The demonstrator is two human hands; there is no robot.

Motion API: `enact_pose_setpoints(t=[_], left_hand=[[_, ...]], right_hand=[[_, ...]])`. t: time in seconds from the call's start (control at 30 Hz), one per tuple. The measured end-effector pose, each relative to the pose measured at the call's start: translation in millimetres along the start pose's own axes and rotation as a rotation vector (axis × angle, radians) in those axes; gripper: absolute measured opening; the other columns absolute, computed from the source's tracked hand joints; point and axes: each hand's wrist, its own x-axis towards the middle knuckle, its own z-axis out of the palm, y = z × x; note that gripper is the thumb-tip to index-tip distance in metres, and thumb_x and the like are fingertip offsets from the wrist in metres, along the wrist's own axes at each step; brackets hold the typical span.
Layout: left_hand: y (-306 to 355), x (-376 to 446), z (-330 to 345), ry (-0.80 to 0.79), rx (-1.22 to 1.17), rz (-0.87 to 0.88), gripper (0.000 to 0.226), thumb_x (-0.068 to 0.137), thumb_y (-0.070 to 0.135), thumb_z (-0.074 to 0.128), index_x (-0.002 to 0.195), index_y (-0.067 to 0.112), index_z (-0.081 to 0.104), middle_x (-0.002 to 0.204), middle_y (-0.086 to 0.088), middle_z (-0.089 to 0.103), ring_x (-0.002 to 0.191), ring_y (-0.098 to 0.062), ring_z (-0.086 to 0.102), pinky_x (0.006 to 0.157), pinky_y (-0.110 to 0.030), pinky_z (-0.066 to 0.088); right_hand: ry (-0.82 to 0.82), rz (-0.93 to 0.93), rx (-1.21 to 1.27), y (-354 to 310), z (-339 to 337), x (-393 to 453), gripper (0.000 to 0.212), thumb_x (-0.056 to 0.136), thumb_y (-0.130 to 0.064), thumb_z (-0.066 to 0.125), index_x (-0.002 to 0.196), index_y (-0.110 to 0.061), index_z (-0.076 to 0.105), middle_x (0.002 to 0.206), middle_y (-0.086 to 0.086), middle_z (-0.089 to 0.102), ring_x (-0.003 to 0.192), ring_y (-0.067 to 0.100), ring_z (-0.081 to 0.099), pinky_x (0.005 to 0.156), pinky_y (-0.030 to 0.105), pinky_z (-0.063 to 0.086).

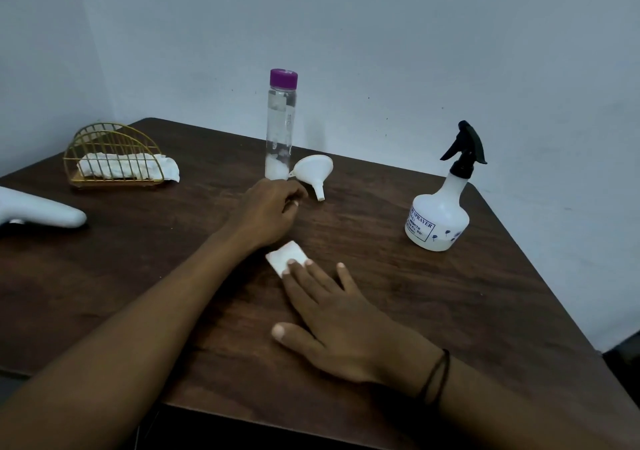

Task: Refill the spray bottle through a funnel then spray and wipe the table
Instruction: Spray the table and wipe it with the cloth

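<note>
Wiping at frame centre
My right hand point(343, 325) presses flat on the soft, light tissue point(285, 257); left hand point(270, 212) loosely curled, holding nothing; I'd pinch its free corner

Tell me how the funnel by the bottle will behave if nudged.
The funnel lies on its side on the table, so it would likely roll in an arc around its spout. It looks like thin plastic, probably light and easily skidded.
</note>
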Motion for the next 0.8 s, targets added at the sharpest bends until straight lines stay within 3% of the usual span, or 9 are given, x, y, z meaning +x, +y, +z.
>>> enact_pose_setpoints(t=[0.17, 0.4, 0.63, 0.8], left_hand=[[-5, 0, -1, 0.028, -0.016, 0.004, 0.025, 0.091, 0.013, 0.059, 0.110, 0.019, 0.072, 0.103, 0.002, 0.074, 0.094, -0.017, 0.066, 0.083, -0.043, 0.056], [-5, -1, -2, 0.032, -0.011, -0.015, 0.026, 0.086, 0.021, 0.054, 0.105, 0.026, 0.071, 0.097, 0.005, 0.075, 0.087, -0.018, 0.067, 0.078, -0.042, 0.056], [-3, 0, -1, -0.017, -0.015, -0.041, 0.024, 0.090, 0.018, 0.059, 0.110, 0.024, 0.072, 0.102, 0.005, 0.074, 0.091, -0.013, 0.067, 0.083, -0.042, 0.058], [1, -1, 0, -0.044, -0.008, -0.041, 0.024, 0.094, 0.017, 0.059, 0.113, 0.022, 0.071, 0.109, 0.003, 0.073, 0.095, -0.013, 0.063, 0.086, -0.039, 0.055]], right_hand=[[0.023, -0.008, 0.024, 3, -6, 41, 0.070, 0.101, -0.060, 0.014, 0.158, -0.022, -0.002, 0.167, -0.004, -0.010, 0.152, 0.012, -0.014, 0.116, 0.057, -0.020], [0.099, 0.233, 0.035, 59, -16, 61, 0.065, 0.102, -0.056, 0.014, 0.159, -0.023, 0.008, 0.168, -0.003, -0.001, 0.154, 0.013, -0.005, 0.115, 0.065, -0.014], [0.093, 0.485, 0.032, 111, -21, 27, 0.066, 0.103, -0.055, 0.015, 0.159, -0.021, 0.008, 0.168, 0.002, -0.001, 0.154, 0.017, -0.003, 0.121, 0.054, -0.005], [0.113, 0.484, 0.040, 93, -7, 12, 0.074, 0.101, -0.060, 0.017, 0.159, -0.015, 0.006, 0.167, 0.008, -0.002, 0.154, 0.024, -0.003, 0.123, 0.049, 0.002]])
